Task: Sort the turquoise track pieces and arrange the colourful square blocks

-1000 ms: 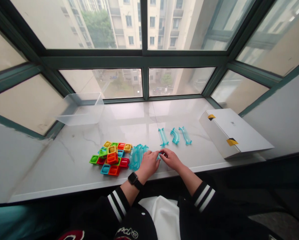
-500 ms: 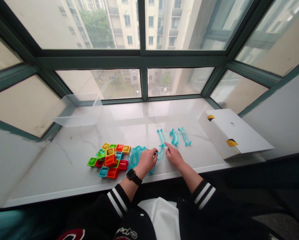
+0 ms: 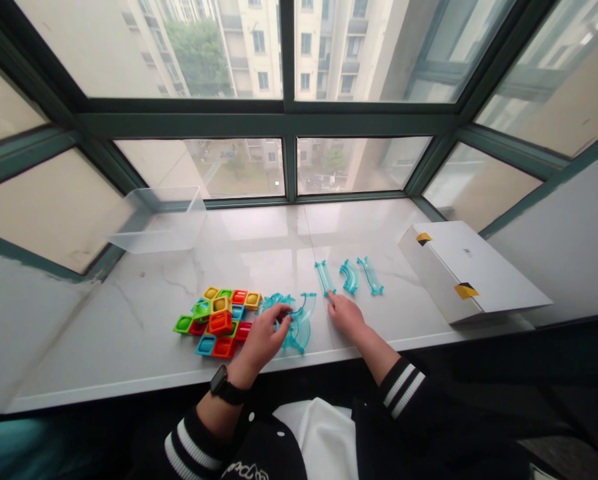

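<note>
My left hand [image 3: 266, 333], with a dark watch at its wrist, is over a pile of clear blue toy track pieces [image 3: 296, 341]. Its thumb and fingers are pinched at the near end of a curved track piece [image 3: 309, 305]. The fingers partly cover the pile. My right hand [image 3: 346, 315] has its fingertips closed at the lower end of a straight track piece [image 3: 323, 277]. Beyond it lie a bent track piece [image 3: 350, 276] and another long track piece [image 3: 371, 275]. Left of the pile sits a heap of coloured blocks [image 3: 221, 322].
A clear plastic bin [image 3: 159, 241] stands at the back left of the white marble-look sill [image 3: 99, 327]. At the right is a white box [image 3: 471, 270] with yellow-and-black tape tabs. Green-framed windows [image 3: 263, 125] close off the back.
My left hand has moved left and down over the pile, and the curved piece has shifted left with it. My right hand's fingertips have come down onto the straight piece's lower end.
</note>
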Motion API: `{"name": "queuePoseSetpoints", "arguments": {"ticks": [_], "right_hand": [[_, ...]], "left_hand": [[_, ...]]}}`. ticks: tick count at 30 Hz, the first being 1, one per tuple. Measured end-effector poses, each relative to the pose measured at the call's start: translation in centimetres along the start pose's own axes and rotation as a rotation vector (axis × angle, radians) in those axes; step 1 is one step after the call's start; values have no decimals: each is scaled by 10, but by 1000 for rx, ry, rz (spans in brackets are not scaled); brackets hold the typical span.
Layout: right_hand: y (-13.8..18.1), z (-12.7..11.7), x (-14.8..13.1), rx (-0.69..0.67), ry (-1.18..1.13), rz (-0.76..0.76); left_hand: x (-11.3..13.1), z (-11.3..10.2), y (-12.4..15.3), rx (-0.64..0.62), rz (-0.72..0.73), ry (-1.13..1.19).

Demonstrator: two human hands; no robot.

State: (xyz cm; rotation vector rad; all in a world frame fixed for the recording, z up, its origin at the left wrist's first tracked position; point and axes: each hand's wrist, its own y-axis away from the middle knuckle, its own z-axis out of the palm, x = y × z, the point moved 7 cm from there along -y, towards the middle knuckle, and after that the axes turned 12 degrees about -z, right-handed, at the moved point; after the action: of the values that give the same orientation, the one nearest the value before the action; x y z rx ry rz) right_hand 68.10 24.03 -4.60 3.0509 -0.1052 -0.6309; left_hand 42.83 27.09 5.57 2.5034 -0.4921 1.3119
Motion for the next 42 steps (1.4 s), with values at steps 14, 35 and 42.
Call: {"name": "queuePoseSetpoints", "arguments": {"ticks": [14, 35, 42], "right_hand": [[5, -21, -22, 268, 43, -82], [-3, 3, -29, 70, 156, -106], [-3, 0, -30, 45, 167, -143]], "left_hand": [[-51, -34, 34, 124, -150, 388], [-44, -22, 40, 72, -138, 406], [-44, -21, 40, 81, -134, 412]]}}
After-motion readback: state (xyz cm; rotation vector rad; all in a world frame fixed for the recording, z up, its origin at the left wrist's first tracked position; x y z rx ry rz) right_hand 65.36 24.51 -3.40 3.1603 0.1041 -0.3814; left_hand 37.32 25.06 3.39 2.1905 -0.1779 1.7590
